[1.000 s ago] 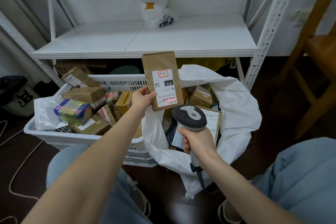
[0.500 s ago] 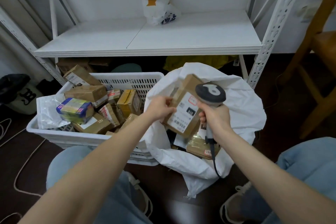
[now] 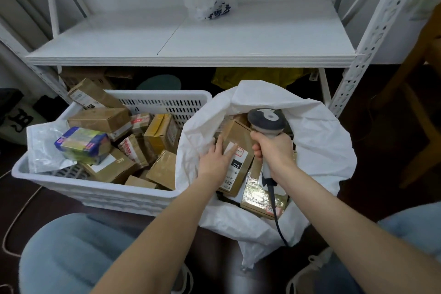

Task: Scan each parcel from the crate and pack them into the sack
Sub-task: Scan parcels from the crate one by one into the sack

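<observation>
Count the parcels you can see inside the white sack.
2 clearly: the labelled brown box under the left hand, and a tape-wrapped parcel below the right hand gripping the scanner. Others may be hidden beneath.

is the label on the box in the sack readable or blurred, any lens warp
Head view: the parcel label shows "010", finer print is too soft to read; head view edges warp, the shelf post leaning outward.

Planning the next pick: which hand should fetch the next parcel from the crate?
Left. The left hand rests open on the parcel in the sack, next to the crate; the right hand grips the scanner.
</observation>
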